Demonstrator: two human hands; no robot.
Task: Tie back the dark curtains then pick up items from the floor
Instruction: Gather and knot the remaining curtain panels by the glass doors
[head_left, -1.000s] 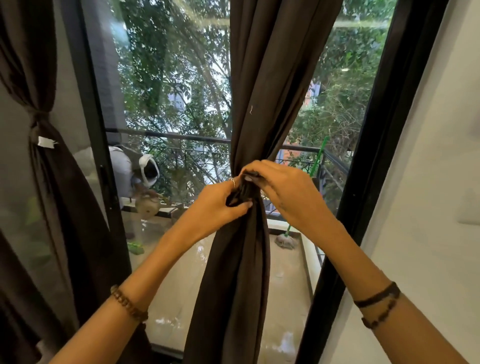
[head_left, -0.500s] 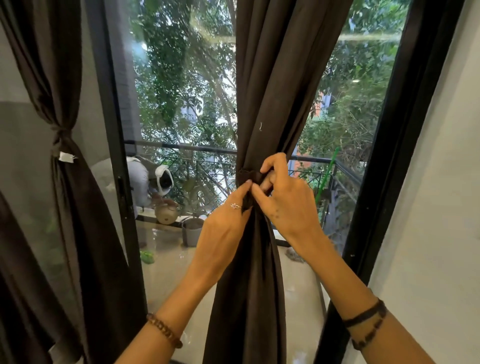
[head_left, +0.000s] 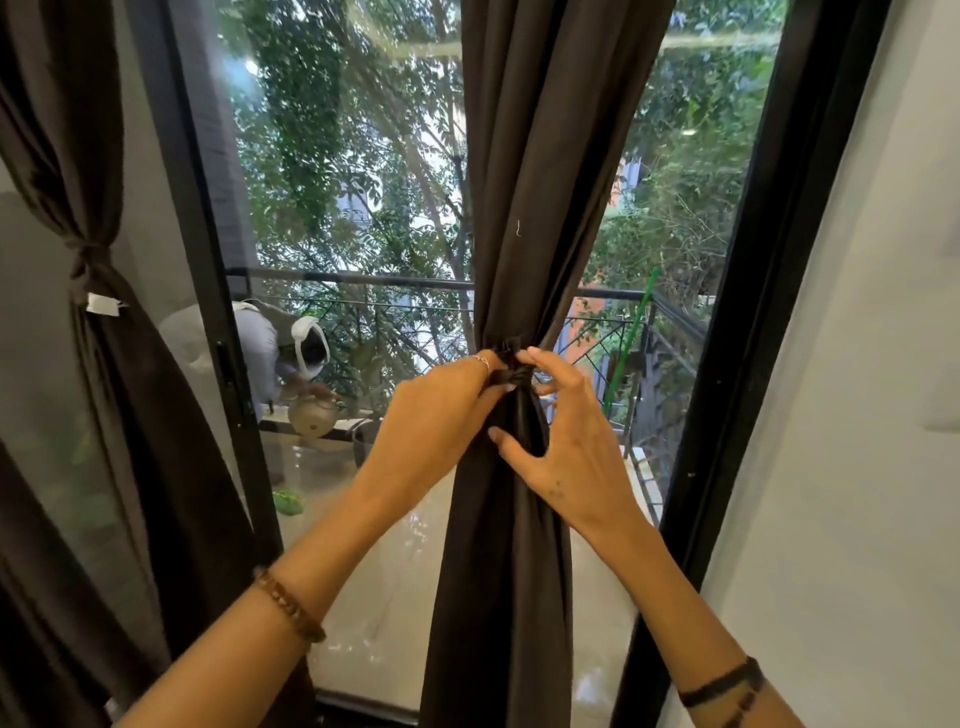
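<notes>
Hanging centre of window (head_left: 363, 208), dark curtain (head_left: 519, 156) is bunching softly, light & limp, w/ tie (head_left: 511, 371) cinching its waist. Left hand (head_left: 436, 421) is pinching the tie; right hand (head_left: 566, 457) is spreading, fingers apart, touching fabric. Best hold, prob.: at the gathered waist.

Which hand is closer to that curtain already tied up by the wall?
Left. The left hand is at the middle curtain, on the side toward the tied curtain; the right hand is farther away.

Black-framed glass door (head_left: 205, 312), white wall (head_left: 857, 415), leafy daylight outside.
</notes>
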